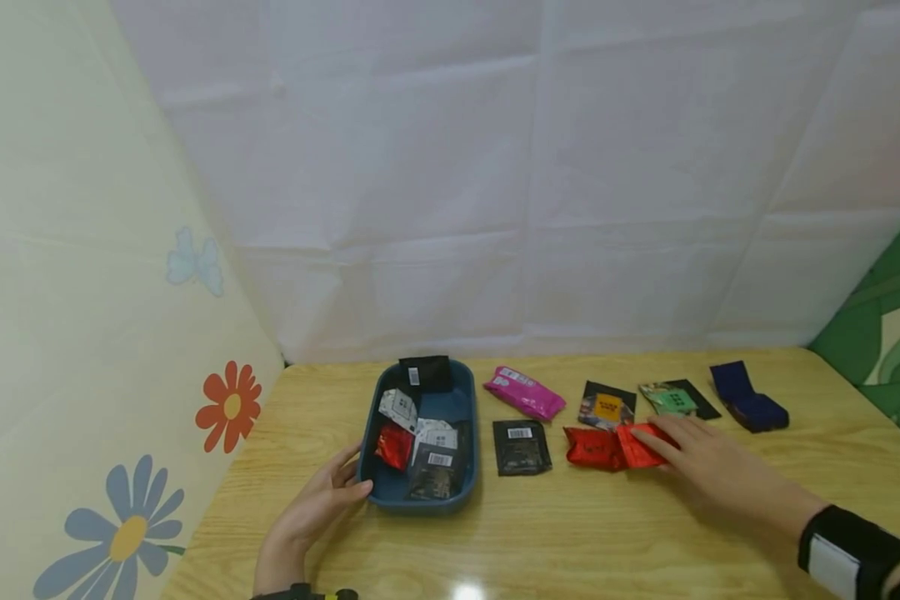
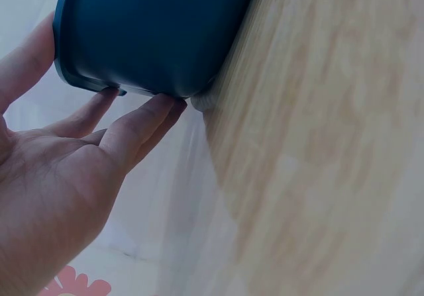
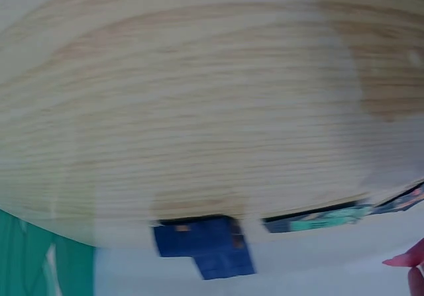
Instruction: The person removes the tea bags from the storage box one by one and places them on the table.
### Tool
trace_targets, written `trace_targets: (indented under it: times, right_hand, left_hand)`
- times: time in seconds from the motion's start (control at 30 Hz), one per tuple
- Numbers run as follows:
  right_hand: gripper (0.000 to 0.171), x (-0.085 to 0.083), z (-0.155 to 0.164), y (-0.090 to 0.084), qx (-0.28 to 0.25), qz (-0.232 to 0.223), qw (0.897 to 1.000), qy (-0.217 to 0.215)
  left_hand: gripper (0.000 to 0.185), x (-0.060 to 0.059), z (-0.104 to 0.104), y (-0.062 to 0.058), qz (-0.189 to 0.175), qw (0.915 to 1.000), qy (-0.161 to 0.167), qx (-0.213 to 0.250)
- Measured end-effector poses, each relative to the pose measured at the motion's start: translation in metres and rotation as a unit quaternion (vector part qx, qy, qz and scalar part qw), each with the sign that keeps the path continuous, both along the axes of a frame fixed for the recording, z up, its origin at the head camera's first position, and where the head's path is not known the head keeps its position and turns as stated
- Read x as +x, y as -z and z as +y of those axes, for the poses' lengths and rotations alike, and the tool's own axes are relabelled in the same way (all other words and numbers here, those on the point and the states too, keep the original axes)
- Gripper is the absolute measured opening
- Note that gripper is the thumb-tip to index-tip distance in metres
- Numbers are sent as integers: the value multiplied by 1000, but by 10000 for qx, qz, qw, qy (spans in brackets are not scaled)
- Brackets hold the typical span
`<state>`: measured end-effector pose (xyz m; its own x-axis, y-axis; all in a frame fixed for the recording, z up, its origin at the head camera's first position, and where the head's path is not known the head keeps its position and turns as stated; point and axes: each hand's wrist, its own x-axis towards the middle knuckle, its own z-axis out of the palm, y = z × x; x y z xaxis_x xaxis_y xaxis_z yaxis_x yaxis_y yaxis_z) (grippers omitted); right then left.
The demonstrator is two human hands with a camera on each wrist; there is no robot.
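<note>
A dark blue tray [image 1: 467, 433] stands on the wooden table and holds several small packets, black, white and red. My left hand [image 1: 335, 487] rests open against the tray's near left corner; in the left wrist view its fingertips [image 2: 149, 114] touch the tray [image 2: 152, 31] under the rim. My right hand [image 1: 693, 454] lies flat on the table, its straight fingers resting on a red packet [image 1: 637, 448]. A second red packet [image 1: 591, 448] lies just left of it, touching it.
Loose packets lie right of the tray: black [image 1: 521, 447], pink [image 1: 523, 392], black-and-orange [image 1: 607, 406], green [image 1: 671, 400] and dark blue [image 1: 750, 402]. The dark blue [image 3: 205, 246] and green [image 3: 324, 218] packets also show in the right wrist view. Walls close the back and left.
</note>
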<state>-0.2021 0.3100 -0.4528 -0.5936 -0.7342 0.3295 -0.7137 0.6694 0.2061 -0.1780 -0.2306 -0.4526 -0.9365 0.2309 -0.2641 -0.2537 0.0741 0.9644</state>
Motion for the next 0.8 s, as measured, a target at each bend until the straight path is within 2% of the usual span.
trace_targets:
  times: [0.17, 0.5, 0.7, 0.8]
  right_hand:
    - [55, -3, 11, 1, 33, -229, 9995, 201]
    - [51, -2, 12, 2, 402, -479, 9966, 534]
    - [50, -2, 12, 7, 549, -470, 9959, 537]
    - [50, -1, 12, 7, 568, -638, 9943, 639]
  left_hand:
    - [75, 0, -1, 1, 26, 10000, 19, 11]
    - [76, 1, -3, 1, 42, 10000, 37, 16]
    - [76, 2, -3, 2, 106, 9999, 72, 19]
    - [76, 1, -2, 1, 102, 9999, 49, -22]
